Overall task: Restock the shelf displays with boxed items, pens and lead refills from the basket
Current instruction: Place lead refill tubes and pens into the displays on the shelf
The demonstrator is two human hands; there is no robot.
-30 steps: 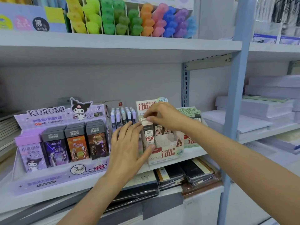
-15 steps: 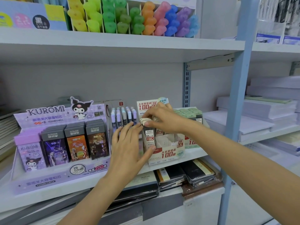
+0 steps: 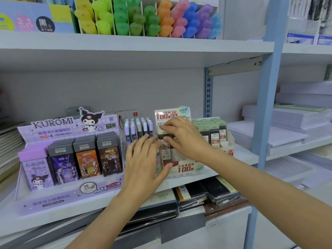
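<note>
A white and red lead-refill display box (image 3: pixel 186 168) stands on the middle shelf (image 3: pixel 195 180). My right hand (image 3: pixel 183 137) pinches the pale cap end of a small lead refill case (image 3: pixel 164 133) at the box's left rear slot. My left hand (image 3: pixel 143 162) lies with straight fingers against the box's left side, thumb on its front corner. A second refill display (image 3: pixel 213 130) with green-capped cases stands just right of the box. The basket is out of view.
A purple Kuromi display (image 3: pixel 68 159) with lead boxes fills the shelf's left part. Capped pens (image 3: pixel 138 128) stand behind my left hand. Coloured highlighters (image 3: pixel 147 17) line the shelf above. Paper stacks (image 3: pixel 287 126) lie right of the blue upright (image 3: pixel 265 108). Dark notebooks (image 3: pixel 206 193) sit below.
My right hand has pushed the refill case a little lower into the box. My left hand stays against the box's side.
</note>
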